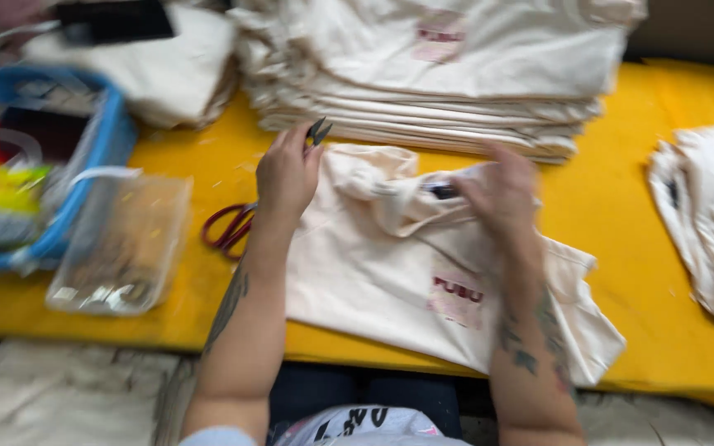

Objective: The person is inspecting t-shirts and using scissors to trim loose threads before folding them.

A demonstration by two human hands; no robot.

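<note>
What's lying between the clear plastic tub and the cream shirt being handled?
Red-handled scissors on the yellow table, partly behind the left hand; seen in the head view.

A single head-worn camera looks steeply down from close above the near edge of the yellow bench [646, 272], facing its far edge; the wearer's forearms enter from the bottom of the frame.

**Both hands forward, fingers curled**

Left hand [287, 175] raised on a bare, tattooed forearm, back toward the camera, fingers bunched and closed around small snips whose tips stick out just above the fingertips. Right hand [502, 192] blurred, palm down, fingers curled and pinching at something dark just left of the fingertips; forearm tattooed.
</note>
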